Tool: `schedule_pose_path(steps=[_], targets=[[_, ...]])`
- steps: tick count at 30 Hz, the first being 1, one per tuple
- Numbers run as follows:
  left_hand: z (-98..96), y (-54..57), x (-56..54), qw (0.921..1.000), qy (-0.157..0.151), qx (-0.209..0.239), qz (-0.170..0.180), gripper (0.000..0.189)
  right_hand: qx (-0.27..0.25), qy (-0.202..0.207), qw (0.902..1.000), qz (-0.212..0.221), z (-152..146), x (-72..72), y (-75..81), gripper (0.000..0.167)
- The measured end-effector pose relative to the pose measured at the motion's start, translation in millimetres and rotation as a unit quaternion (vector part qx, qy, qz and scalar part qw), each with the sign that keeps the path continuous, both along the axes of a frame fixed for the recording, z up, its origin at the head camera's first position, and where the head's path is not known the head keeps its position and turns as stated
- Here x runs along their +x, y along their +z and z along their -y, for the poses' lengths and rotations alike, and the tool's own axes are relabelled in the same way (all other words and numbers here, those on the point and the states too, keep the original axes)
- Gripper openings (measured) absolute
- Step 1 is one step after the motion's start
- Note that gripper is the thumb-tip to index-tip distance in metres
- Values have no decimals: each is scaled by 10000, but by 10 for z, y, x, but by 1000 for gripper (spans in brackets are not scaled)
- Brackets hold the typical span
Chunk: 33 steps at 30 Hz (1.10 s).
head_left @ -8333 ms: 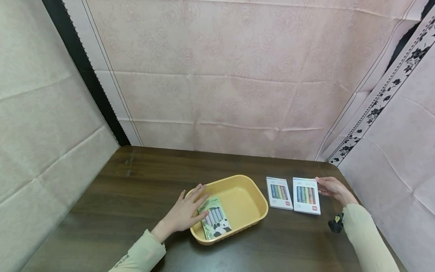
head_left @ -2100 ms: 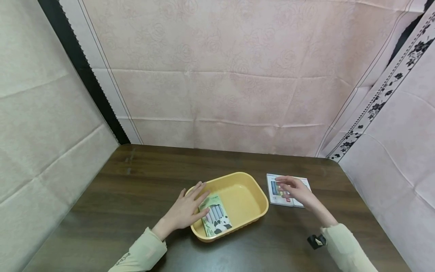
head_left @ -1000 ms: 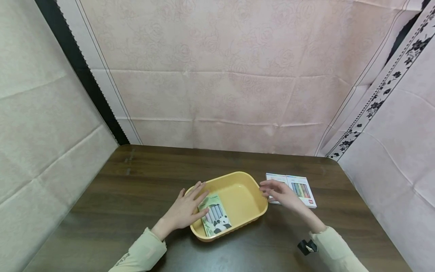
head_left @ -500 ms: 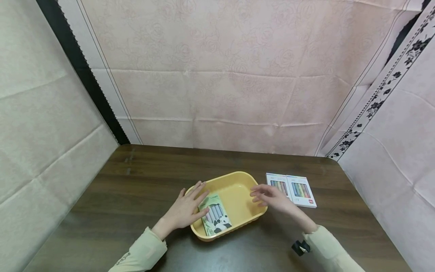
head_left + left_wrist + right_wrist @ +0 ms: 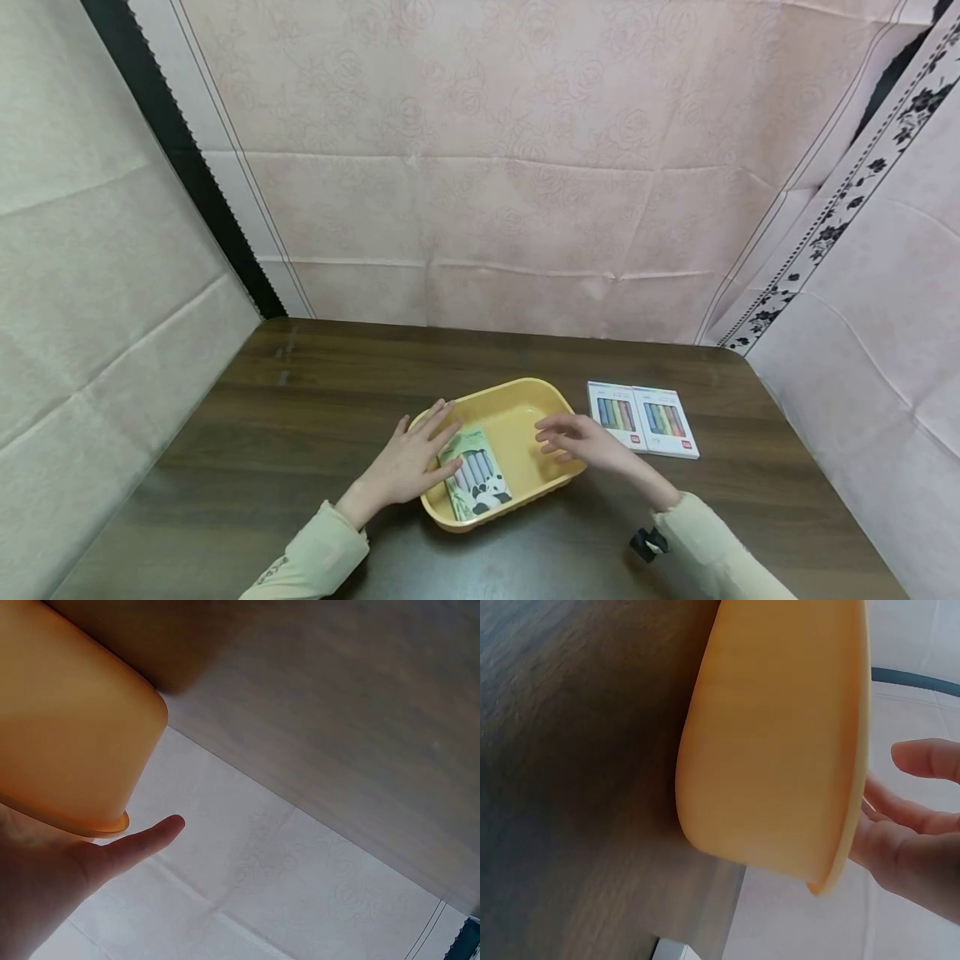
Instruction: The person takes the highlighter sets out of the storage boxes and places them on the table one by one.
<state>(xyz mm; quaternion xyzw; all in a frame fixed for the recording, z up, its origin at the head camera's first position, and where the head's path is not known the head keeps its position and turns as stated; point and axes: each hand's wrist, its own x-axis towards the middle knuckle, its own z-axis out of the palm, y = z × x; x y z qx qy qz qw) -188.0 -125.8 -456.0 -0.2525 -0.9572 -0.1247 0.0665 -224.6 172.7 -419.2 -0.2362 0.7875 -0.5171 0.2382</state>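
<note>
A yellow plastic basin [image 5: 536, 454] sits on the dark table, and a green box with a panda and pastel sticks printed on it [image 5: 476, 475] lies inside at the left. My left hand [image 5: 408, 463] rests over the basin's left rim with its fingers spread; in the left wrist view its thumb [image 5: 146, 841] stretches past the rim. Above the basin's right part hovers my right hand [image 5: 581, 440], fingers loosely bent and holding nothing. To its right, two white boxes printed with coloured sticks, a left one [image 5: 615, 417] and a right one [image 5: 666, 422], lie flat side by side.
The brown wooden table [image 5: 300, 433] extends around the basin. A pale cloth [image 5: 480, 208] hangs behind it, with more cloth at both sides. A small black device [image 5: 648, 544] is worn at the right wrist.
Over the last eight seconds the right white box moved left against the other one. My right hand left the boxes and travelled left over the basin. My left hand stayed still.
</note>
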Motion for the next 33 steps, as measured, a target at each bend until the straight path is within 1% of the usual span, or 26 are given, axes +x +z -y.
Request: schedule_pose_path(steps=[6,13,17,21,26,33], targets=[[-3,8,6,10000,19,0,39,59,283,65,9996,-32,59,1,-24,36],[-5,11,4,10000,0,15,-5,59,342,265,9991,-15,135,-12,-59,36],[-6,19,3,10000,-11,13,-28,59,264,362,9989,165,184,-6,-68,36],[-7,18,2,10000,3,5,-25,59,202,347,9983,415,246,1,-79,37],[-12,16,0,10000,32,-5,29,59,256,231,9977,588,305,-2,-116,36],[-14,11,-7,10000,21,-50,-66,59,253,132,9951,950,356,-14,-158,38]])
